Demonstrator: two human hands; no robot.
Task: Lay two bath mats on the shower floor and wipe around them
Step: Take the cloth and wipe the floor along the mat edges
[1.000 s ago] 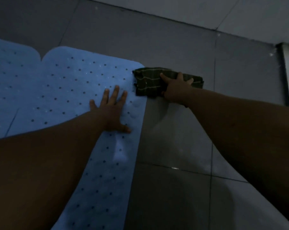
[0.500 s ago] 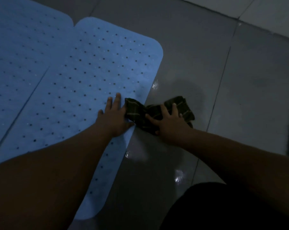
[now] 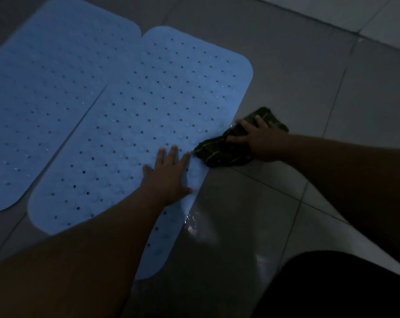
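Wiping along the right mat's edge: risk of the mat lifting or sliding.

Left hand (image 3: 169, 177), fingers spread flat, presses the right mat (image 3: 148, 115) near its edge; the left mat (image 3: 45, 99) lies beside it. Right hand (image 3: 261, 141), fingers curled over the cloth (image 3: 222, 152), wipes wet floor (image 3: 229, 226) just beside that edge; the cloth could snag and shift it.

Two bare forearms reach forward and down. The left hand (image 3: 169, 177) lies flat, palm down, fingers straight and slightly spread. The right hand (image 3: 260, 140) presses down, fingers bent over what it holds.
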